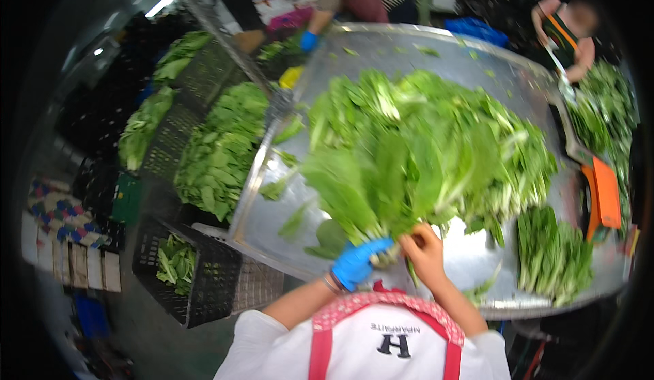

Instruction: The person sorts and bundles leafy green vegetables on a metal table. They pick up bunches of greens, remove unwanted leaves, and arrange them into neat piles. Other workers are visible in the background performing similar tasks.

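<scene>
My left hand (pixel 355 265), in a blue glove, grips the stem base of a bunch of leafy greens (pixel 380 180) at the near edge of the metal table (pixel 260 226). The leaves fan out away from me. My bare right hand (pixel 425 255) is beside that base, its fingertips pinched together. A narrow green leaf (pixel 412 271) hangs below those fingers and seems to be held in them. Beyond the bunch lies a large heap of similar greens (pixel 511 145), partly covered by it. A neat row of greens (pixel 554 257) lies at the right.
Black plastic crates (pixel 214 283) stand left of the table, with stacked greens (pixel 225 145) above them. An orange object (pixel 603 193) sits at the right edge. A co-worker (pixel 569 37) handles greens at far right; another's blue-gloved hand (pixel 309 41) is at the far left corner.
</scene>
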`<move>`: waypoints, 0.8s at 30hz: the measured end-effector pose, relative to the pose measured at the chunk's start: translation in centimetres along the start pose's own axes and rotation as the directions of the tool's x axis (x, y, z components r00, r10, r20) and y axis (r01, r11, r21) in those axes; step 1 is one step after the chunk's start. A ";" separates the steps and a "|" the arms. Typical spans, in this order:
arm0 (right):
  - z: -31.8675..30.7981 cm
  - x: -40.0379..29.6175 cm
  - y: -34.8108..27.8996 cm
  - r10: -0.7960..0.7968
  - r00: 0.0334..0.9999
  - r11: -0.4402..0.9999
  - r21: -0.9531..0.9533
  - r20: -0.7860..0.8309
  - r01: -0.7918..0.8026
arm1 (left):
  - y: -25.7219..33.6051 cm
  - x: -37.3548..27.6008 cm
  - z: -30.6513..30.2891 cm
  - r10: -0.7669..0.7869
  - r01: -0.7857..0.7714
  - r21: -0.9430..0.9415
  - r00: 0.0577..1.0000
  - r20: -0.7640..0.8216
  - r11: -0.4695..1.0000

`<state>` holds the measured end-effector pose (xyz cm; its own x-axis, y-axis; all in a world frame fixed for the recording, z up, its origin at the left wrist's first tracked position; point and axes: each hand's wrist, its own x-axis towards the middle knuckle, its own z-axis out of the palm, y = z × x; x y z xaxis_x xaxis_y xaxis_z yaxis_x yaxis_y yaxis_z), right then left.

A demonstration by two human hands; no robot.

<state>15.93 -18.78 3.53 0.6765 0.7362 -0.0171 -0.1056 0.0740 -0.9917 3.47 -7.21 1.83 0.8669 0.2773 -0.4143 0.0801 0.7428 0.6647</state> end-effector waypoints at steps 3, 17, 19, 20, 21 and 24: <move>0.6 0.1 -0.7 0.265 0.964 0.957 0.110 0.036 -0.267 | -0.3 0.0 0.3 0.038 -0.061 -0.162 0.989 -0.142 0.985; 0.8 -0.3 2.2 -0.005 1.000 0.998 0.061 0.000 0.005 | -1.1 0.0 0.3 0.125 -0.151 -0.100 0.966 -0.226 0.983; 0.5 -0.4 1.7 -0.259 0.965 0.951 -0.167 0.039 0.262 | -1.3 -0.6 0.3 0.138 -0.149 -0.036 0.966 -0.219 0.988; 0.4 -0.4 1.6 -0.375 0.923 0.883 -0.271 0.081 0.383 | -1.4 -0.8 0.2 0.144 -0.148 -0.003 0.966 -0.216 0.989; 0.5 -0.1 1.5 -0.364 0.928 0.885 -0.284 0.074 0.370 | -1.7 -0.4 -0.7 0.146 -0.150 -0.015 0.974 -0.175 0.989; 0.2 1.1 1.4 -0.246 0.968 0.931 -0.269 0.044 0.248 | -2.9 1.3 -2.7 0.207 -0.206 0.010 0.976 -0.065 0.978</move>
<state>16.37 -17.71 2.12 0.6490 0.7244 0.2326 0.2654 0.0710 -0.9615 3.00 -7.35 -2.31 0.8310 0.4637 -0.3074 -0.0958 0.6636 0.7420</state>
